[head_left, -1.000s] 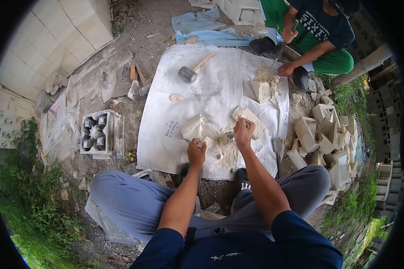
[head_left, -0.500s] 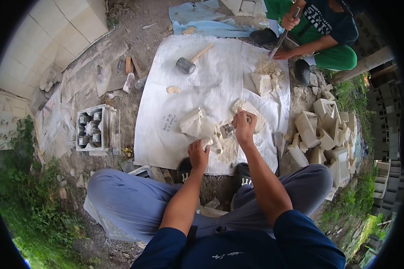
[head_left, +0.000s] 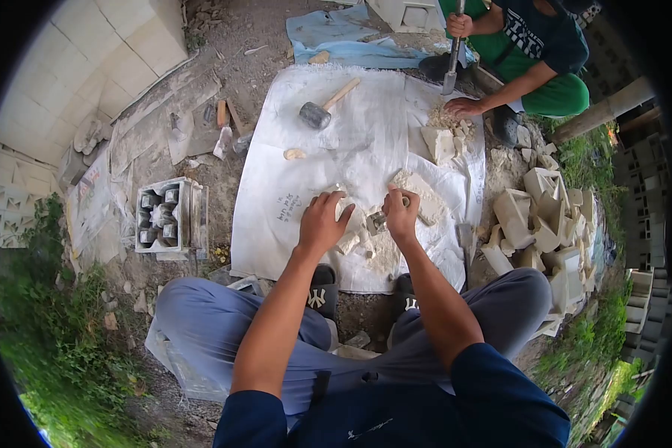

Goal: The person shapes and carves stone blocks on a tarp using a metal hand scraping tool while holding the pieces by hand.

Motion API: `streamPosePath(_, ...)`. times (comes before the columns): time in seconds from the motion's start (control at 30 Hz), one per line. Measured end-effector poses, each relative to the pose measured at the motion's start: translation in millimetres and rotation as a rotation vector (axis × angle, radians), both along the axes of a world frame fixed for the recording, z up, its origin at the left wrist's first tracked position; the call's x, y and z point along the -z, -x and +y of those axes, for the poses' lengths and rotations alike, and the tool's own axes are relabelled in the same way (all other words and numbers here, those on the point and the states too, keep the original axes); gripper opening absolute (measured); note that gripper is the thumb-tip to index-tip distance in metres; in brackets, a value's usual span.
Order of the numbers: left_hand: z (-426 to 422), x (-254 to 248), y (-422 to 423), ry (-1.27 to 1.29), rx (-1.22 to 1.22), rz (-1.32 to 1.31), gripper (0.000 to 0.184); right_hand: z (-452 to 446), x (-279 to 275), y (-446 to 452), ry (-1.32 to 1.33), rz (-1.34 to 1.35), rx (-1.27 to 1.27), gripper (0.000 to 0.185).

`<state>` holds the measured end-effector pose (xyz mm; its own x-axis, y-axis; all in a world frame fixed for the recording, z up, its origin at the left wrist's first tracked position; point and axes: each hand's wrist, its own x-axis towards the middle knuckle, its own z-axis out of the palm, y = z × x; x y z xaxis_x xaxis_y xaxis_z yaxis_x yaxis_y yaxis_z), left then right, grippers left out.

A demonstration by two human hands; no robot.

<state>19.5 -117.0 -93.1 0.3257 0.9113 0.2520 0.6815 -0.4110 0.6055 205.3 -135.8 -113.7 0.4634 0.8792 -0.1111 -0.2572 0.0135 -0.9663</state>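
My left hand (head_left: pixel 322 222) curls over a pale stone-like chunk (head_left: pixel 342 204), its thumb apart from the fingers and much of the chunk hidden beneath. My right hand (head_left: pixel 402 216) is closed around the handle of a short hammer-like tool (head_left: pixel 375 222), whose metal head points left toward the chunk. Smaller broken pieces (head_left: pixel 356 240) and pale crumbs lie just below, on a white sheet (head_left: pixel 265 231). Beyond my right hand rests a flat pale slab (head_left: pixel 425 198).
A black-headed mallet (head_left: pixel 315 115) lies farther up the sheet. At upper right, a co-worker's hand (head_left: pixel 464 107) rests by rubble while the other grips a long metal bar (head_left: pixel 451 78). Broken blocks (head_left: pixel 541 216) are heaped at right; a moulded block (head_left: pixel 162 218) stands left.
My left hand has moved up from the small pieces onto the larger chunk. My right hand has shifted slightly left and down with the tool. The co-worker's bar is now more upright.
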Motion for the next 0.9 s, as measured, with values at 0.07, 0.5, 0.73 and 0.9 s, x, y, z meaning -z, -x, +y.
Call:
streamPosePath(0.07,30,-66,23,0.030,0.185,0.229,0.033,3,-32,-4,-0.050,-0.033,0.001,0.052)
streamPosePath(0.5,45,-170,58,0.311,0.378,0.431,0.041,3,29,-19,-0.025,0.046,0.066,0.046)
streamPosePath(0.73,53,-179,68,0.293,0.340,0.441,0.040,-1,-59,-18,-0.092,-0.046,0.035,0.054)
streamPosePath(0.9,58,-169,70,0.223,0.355,0.377,0.040,-17,60,-13,-0.073,-0.377,-0.053,0.043)
